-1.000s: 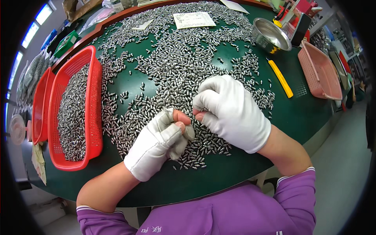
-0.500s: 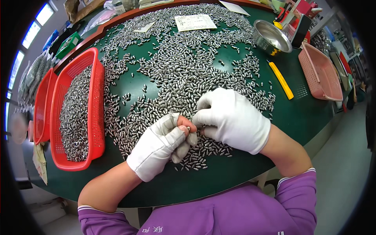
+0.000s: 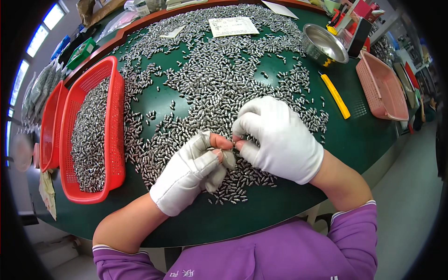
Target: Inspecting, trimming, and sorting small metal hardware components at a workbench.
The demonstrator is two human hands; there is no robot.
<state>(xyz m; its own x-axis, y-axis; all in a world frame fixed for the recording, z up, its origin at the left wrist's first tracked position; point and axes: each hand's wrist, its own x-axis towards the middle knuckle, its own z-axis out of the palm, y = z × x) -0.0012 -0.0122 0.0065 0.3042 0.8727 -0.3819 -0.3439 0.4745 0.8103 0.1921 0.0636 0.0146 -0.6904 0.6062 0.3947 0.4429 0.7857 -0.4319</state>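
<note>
A wide spread of small shiny metal cylinders (image 3: pixel 219 79) covers the green table (image 3: pixel 368 135). Both of my hands wear white gloves and meet near the table's front edge. My left hand (image 3: pixel 189 172) has bare fingertips poking through cut glove tips, and they pinch a small metal piece. My right hand (image 3: pixel 280 137) curls down beside it, its thumb and forefinger touching the same spot. Whether the right hand grips a piece of its own is hidden by the fingers.
A red mesh basket (image 3: pixel 114 107) holding many metal pieces stands at the left, a second red basket (image 3: pixel 49 126) beside it. A steel bowl (image 3: pixel 322 44), a yellow knife (image 3: pixel 335 94), a pink basket (image 3: pixel 380 86) and a paper sheet (image 3: pixel 233 25) lie farther off.
My two hands have drawn closer together, fingertips now touching over the pile. The left hand turned slightly, its bare fingertips showing more.
</note>
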